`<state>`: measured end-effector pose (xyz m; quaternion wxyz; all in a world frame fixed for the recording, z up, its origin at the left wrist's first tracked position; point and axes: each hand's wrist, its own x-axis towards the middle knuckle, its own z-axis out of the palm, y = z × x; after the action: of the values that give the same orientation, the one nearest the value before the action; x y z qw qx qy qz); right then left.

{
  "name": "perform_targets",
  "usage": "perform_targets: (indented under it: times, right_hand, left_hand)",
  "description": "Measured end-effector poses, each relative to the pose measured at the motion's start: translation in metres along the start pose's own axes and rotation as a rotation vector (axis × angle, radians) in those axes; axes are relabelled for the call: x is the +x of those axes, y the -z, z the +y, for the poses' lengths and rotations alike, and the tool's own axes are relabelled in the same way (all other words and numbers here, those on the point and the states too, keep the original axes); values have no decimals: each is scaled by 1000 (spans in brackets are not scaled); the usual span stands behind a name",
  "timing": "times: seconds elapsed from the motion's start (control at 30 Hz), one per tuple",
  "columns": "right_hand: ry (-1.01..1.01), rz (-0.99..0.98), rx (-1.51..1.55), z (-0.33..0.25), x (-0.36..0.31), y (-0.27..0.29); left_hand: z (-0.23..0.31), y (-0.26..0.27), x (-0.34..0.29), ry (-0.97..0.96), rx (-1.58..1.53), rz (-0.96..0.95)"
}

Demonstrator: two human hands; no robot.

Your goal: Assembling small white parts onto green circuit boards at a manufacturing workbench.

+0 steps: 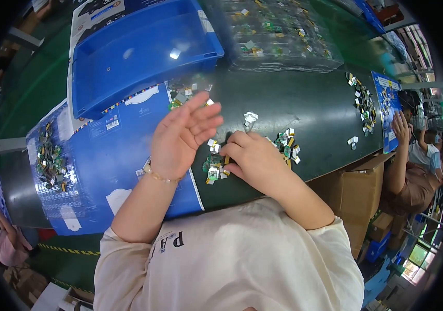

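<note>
Palm up and tilted toward the right, my left hand (182, 136) hangs over the right edge of the blue cardboard sheet (128, 136), fingers spread and nothing in them. A small pile of green circuit boards (213, 167) with white and yellow parts lies on the dark tabletop between my hands. My right hand (257, 159) reaches into the right side of this pile, its thumb and bent index finger closed around a small circuit board, partly hidden. Beside its knuckles is a second pile of small boards (286, 145). A crumpled silvery piece (251, 118) lies just beyond.
A large blue bin (143, 57) stands at the far left, with a few small pieces inside. Stacked clear trays (283, 39) hold more boards at the back. Other board heaps lie at the left (51, 165) and far right (365, 106). A cardboard box (348, 194) stands below the table's right edge; co-workers sit at both sides.
</note>
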<state>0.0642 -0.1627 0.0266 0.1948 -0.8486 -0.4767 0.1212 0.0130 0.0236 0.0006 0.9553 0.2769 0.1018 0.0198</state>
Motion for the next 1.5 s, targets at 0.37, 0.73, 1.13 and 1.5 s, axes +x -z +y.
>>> perform_targets:
  times: [0.37,0.73,1.13,1.5]
  right_hand:
    - [-226,261,604,16,9,20]
    - [-364,385,882,7,15,5]
    - [30,665,83,3,30,9]
    - [185,577,213,5,60,28]
  left_hand:
    - [-12,-27,-15,491,726,-371]
    - [-21,-8,-11,-29,708,60]
    - [-24,-9,-9,-116,542,138]
    - [-20,-4,-3,-70,195,217]
